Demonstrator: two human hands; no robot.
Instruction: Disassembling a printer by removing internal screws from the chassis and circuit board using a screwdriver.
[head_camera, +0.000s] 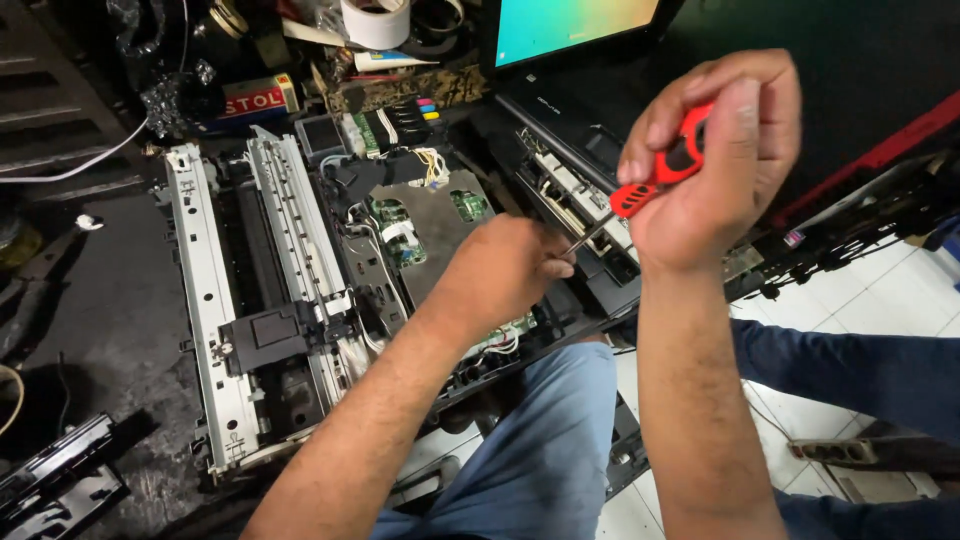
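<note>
An opened printer (300, 300) lies in front of me, its metal rails, black carriage and green circuit boards exposed. My right hand (715, 165) is closed around the red and black handle of a screwdriver (655, 180), raised above the printer's right side. The thin metal shaft slants down to the left. My left hand (500, 270) rests over the printer's right part with its fingers pinched at the shaft's tip. What lies under the tip is hidden by the fingers.
A lit laptop screen (570, 25) stands at the back, a roll of white tape (375, 20) and a small box to its left. Black plastic printer parts (55, 480) lie at bottom left. My knees in blue jeans are above white floor tiles (880, 290).
</note>
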